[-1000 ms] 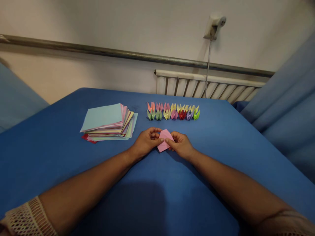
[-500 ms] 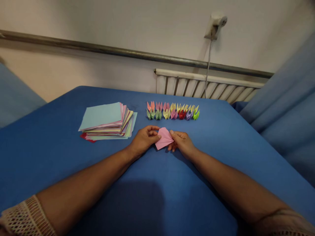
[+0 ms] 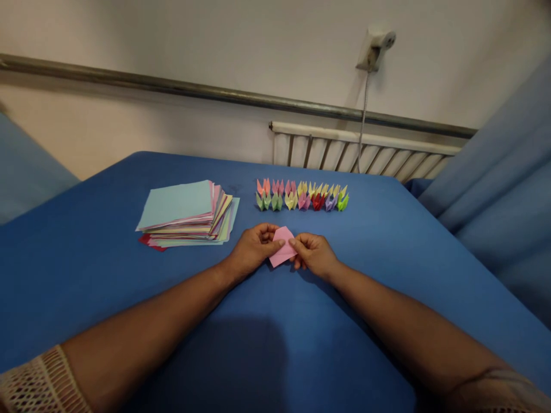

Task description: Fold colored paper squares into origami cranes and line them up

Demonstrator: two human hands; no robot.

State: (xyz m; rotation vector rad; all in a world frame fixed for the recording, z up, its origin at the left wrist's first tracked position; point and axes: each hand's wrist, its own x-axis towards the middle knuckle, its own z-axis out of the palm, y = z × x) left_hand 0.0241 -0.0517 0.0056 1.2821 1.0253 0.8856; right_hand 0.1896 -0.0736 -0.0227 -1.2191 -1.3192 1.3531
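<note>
A small piece of folded pink origami paper (image 3: 282,253) is held between both hands, over the middle of the blue-covered table (image 3: 258,298). My left hand (image 3: 253,248) pinches its left side, thumb on top and fingers behind. From the right, my right hand (image 3: 315,254) grips the other side, its thumb pressing on the paper's face close to the left thumb. The fingertips behind the paper are partly hidden. Just beyond the hands stand two rows of folded paper cranes (image 3: 304,201) in several colours.
Left of the hands lies a thick, uneven stack of coloured paper sheets (image 3: 176,203), light blue on top. Behind the table are a radiator (image 3: 318,135), a metal pipe (image 3: 215,92) and a wall socket (image 3: 371,51) with a cord. A blue curtain (image 3: 508,189) hangs at the right.
My right thumb has moved left, from the paper's right edge onto its face near the left thumb. The paper's right side now looks folded inward and narrower.
</note>
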